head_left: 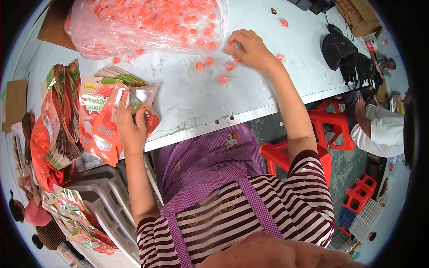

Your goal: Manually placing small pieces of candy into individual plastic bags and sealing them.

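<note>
Clasping a red pouch (152,119) is the left hand (133,126); the right hand (251,51) curls beside wrapped candies (229,66), its grip unclear.

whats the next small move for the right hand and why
Probably curl the right hand around a nearby red wrapped piece: several lie loose on the table close to it, while the left hand holds a red pouch.

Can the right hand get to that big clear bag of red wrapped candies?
Probably yes: the right hand is close to the right end of the clear plastic bag, and nothing seems to stand between them.
</note>
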Action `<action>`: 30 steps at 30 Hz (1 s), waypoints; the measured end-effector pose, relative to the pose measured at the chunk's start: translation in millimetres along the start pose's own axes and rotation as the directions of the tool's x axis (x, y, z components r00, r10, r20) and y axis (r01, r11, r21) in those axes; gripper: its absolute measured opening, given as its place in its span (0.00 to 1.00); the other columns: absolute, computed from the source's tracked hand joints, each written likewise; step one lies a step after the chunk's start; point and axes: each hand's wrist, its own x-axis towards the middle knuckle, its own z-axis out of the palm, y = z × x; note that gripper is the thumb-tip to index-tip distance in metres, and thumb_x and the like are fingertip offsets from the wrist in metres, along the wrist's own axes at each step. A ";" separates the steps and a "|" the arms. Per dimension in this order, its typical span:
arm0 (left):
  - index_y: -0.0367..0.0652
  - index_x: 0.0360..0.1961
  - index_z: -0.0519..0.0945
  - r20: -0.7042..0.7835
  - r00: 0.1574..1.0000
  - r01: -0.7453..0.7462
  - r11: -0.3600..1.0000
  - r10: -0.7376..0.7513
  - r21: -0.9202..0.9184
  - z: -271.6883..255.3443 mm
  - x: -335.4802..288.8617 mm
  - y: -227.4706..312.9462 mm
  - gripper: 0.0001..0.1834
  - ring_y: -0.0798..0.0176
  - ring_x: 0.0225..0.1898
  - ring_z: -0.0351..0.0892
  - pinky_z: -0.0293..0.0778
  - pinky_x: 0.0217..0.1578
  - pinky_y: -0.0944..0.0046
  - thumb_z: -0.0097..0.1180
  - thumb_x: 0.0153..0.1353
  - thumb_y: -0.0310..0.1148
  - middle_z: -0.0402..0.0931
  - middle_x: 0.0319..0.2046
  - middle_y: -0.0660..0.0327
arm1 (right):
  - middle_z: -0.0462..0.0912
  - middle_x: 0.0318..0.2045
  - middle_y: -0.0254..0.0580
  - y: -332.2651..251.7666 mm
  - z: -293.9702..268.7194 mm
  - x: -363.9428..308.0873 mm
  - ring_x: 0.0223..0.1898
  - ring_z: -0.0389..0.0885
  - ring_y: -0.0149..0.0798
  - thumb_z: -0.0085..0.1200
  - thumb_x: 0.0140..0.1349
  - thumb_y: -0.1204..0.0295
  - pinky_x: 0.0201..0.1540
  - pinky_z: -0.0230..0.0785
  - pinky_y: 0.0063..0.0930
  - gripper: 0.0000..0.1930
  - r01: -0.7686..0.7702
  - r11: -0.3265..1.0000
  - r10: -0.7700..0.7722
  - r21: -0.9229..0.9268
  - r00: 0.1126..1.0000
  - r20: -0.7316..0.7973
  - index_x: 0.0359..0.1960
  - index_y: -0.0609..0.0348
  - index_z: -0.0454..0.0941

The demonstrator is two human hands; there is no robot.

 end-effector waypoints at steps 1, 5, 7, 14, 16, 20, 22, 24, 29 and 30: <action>0.35 0.34 0.72 0.007 1.000 0.001 1.000 -0.001 0.001 0.4 -0.1 -0.5 0.10 0.44 0.42 0.70 0.64 0.44 0.54 0.55 0.57 0.31 0.71 0.49 0.47 | 0.71 0.51 0.43 -1.3 1.3 -4.0 0.55 0.64 0.46 0.57 0.54 0.59 0.58 0.55 0.37 0.16 0.071 0.989 -0.079 -0.131 0.995 -0.057 0.41 0.51 0.75; 0.36 0.34 0.72 0.004 1.000 -0.006 0.999 0.006 0.034 0.2 -0.2 -0.4 0.09 0.45 0.41 0.70 0.64 0.43 0.54 0.55 0.57 0.31 0.71 0.47 0.47 | 0.68 0.55 0.45 -14.7 9.1 -19.8 0.59 0.61 0.48 0.56 0.53 0.57 0.62 0.46 0.41 0.19 0.080 0.972 -0.105 -0.222 0.989 -0.102 0.44 0.51 0.74; 0.36 0.34 0.73 -0.002 1.000 -0.011 1.000 0.011 0.022 -0.4 1.0 0.0 0.09 0.45 0.38 0.69 0.64 0.41 0.54 0.55 0.57 0.31 0.73 0.40 0.48 | 0.68 0.55 0.45 -19.9 9.9 -26.8 0.59 0.60 0.48 0.56 0.53 0.58 0.62 0.46 0.42 0.19 0.100 0.966 -0.126 -0.240 0.987 -0.098 0.44 0.52 0.74; 0.37 0.33 0.72 -0.017 1.000 -0.012 0.999 0.013 0.036 -1.1 1.2 2.7 0.10 0.46 0.35 0.69 0.64 0.39 0.54 0.56 0.57 0.33 0.70 0.30 0.51 | 0.71 0.49 0.40 -33.2 14.9 -25.9 0.54 0.64 0.46 0.57 0.52 0.61 0.61 0.47 0.42 0.17 0.147 0.965 -0.191 -0.216 0.961 -0.199 0.44 0.50 0.75; 0.36 0.33 0.72 -0.019 1.000 -0.019 0.999 0.019 0.041 0.2 0.3 1.2 0.10 0.46 0.35 0.69 0.65 0.39 0.54 0.56 0.57 0.32 0.71 0.31 0.50 | 0.72 0.43 0.38 -43.0 19.3 -26.0 0.50 0.65 0.44 0.58 0.51 0.64 0.58 0.49 0.43 0.16 0.277 0.946 -0.301 -0.172 0.944 -0.136 0.42 0.48 0.76; 0.36 0.33 0.71 -0.029 0.999 -0.022 0.999 0.023 0.027 1.9 -1.1 -1.3 0.10 0.45 0.36 0.70 0.65 0.39 0.54 0.56 0.56 0.32 0.72 0.33 0.49 | 0.71 0.39 0.37 -45.2 22.5 -30.9 0.48 0.65 0.43 0.59 0.51 0.65 0.57 0.49 0.43 0.13 0.273 0.950 -0.290 -0.149 0.950 -0.113 0.40 0.47 0.78; 0.36 0.33 0.71 -0.016 1.000 -0.017 1.000 0.017 0.017 0.8 -0.8 -0.6 0.10 0.46 0.37 0.70 0.65 0.39 0.54 0.56 0.56 0.31 0.72 0.33 0.49 | 0.71 0.38 0.37 -43.7 17.8 -34.0 0.46 0.65 0.43 0.59 0.51 0.65 0.57 0.49 0.41 0.11 0.294 0.948 -0.307 -0.122 0.946 -0.107 0.37 0.48 0.79; 0.36 0.32 0.71 -0.033 0.999 -0.024 1.000 0.024 0.006 0.2 2.3 2.8 0.10 0.46 0.37 0.70 0.65 0.40 0.54 0.56 0.56 0.31 0.72 0.35 0.49 | 0.71 0.37 0.37 -43.2 15.4 -36.4 0.46 0.65 0.43 0.59 0.50 0.66 0.56 0.49 0.40 0.11 0.288 0.952 -0.297 -0.106 0.951 -0.085 0.37 0.48 0.79; 0.35 0.32 0.70 0.005 1.000 0.004 0.999 -0.004 0.037 -0.2 -1.8 -1.3 0.11 0.45 0.37 0.70 0.65 0.41 0.55 0.56 0.56 0.31 0.73 0.39 0.47 | 0.71 0.36 0.36 -36.4 8.0 -41.4 0.45 0.66 0.43 0.59 0.50 0.67 0.55 0.51 0.36 0.10 0.259 0.965 -0.259 -0.044 0.966 0.013 0.36 0.50 0.79; 0.35 0.32 0.70 0.004 1.000 0.007 1.000 -0.007 0.017 -0.2 -0.9 0.2 0.11 0.45 0.38 0.70 0.65 0.41 0.54 0.56 0.56 0.31 0.73 0.41 0.46 | 0.72 0.38 0.37 -32.5 6.3 -41.3 0.46 0.66 0.43 0.59 0.50 0.67 0.55 0.52 0.35 0.10 0.300 0.952 -0.302 -0.057 0.953 -0.028 0.36 0.51 0.79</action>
